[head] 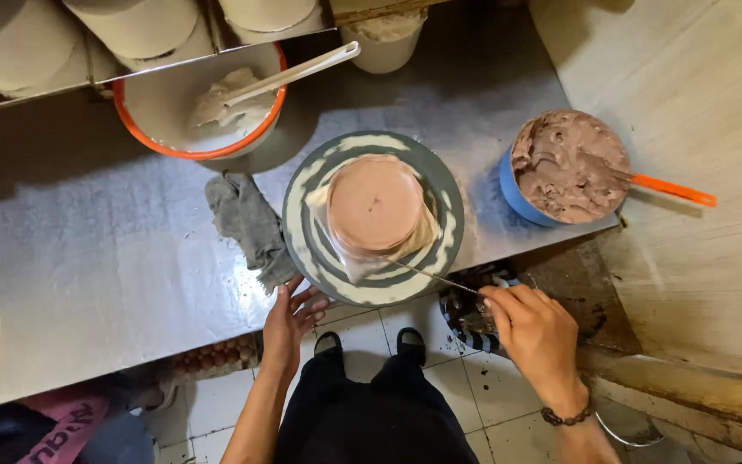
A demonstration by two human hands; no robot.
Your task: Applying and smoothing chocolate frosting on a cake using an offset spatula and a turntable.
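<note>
Our right hand [536, 331] pinches the thin spatula [434, 277]; left fingers [302, 302] spread on the turntable [373, 290] rim; soft frosted cake [375, 206], likely easily marred.

Pretty dim, warm indoor light from above; soft glare on the steel table [88, 249], shadows pooling in the upper left and under the bowls, slight wide-angle bend at edges, mild softness overall

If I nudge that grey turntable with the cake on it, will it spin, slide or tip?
The turntable is round, and the left hand rests on its near rim, so it probably spins easily. It overhangs the steel counter edge slightly, so a hard push might tip it. The cake carries soft frosting that likely smears on contact with the spatula.
</note>
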